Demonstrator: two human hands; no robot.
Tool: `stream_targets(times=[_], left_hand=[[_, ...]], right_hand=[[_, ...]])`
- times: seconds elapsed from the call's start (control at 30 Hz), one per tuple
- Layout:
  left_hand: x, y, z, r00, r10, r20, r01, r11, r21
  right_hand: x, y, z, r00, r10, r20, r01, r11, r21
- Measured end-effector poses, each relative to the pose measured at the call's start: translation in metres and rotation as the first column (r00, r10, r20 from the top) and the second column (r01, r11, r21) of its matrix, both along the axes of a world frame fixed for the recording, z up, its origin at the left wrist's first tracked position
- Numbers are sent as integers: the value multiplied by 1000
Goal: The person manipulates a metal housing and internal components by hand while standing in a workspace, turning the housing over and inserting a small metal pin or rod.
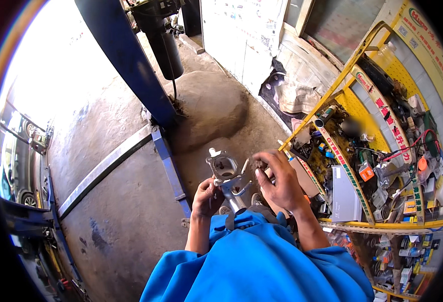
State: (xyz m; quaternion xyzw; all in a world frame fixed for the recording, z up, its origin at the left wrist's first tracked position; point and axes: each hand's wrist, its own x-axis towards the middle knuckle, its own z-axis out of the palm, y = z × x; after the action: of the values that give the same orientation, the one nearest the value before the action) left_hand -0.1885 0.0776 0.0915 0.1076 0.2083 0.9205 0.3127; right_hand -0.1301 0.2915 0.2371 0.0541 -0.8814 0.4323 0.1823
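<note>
My left hand (205, 200) grips a silvery cast-metal housing (231, 191) in front of my body. The housing has a flanged round opening turned upward, a short pale stub on top, thin side pipes and a wider tube pointing down toward me. Just right of it is my right hand (283, 182), its thumb and fingers curled around a small dark brown clump (257, 165). What that clump is cannot be made out. A small gap separates the right fingers from the housing's side pipe.
On my right stands a yellow shelf rack (302, 132) crowded with small parts, boxes and wires. A flat grey box (345, 194) leans there. Ahead-left rises a blue lift post (131, 55), with a blue floor arm (169, 166) and a metal floor strip (105, 168).
</note>
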Motion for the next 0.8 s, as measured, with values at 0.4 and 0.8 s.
stream_targets(times=[0.4,0.8], left_hand=[[8,-13,-1,980,29,199,-33,999,16],[23,-14,-21,956,137,259,-177,974,138]], right_hand=[[-12,-10,-47,975,195,110,-182,976,-119],[26,-79,-76,997,-51,64,64,975,-213]])
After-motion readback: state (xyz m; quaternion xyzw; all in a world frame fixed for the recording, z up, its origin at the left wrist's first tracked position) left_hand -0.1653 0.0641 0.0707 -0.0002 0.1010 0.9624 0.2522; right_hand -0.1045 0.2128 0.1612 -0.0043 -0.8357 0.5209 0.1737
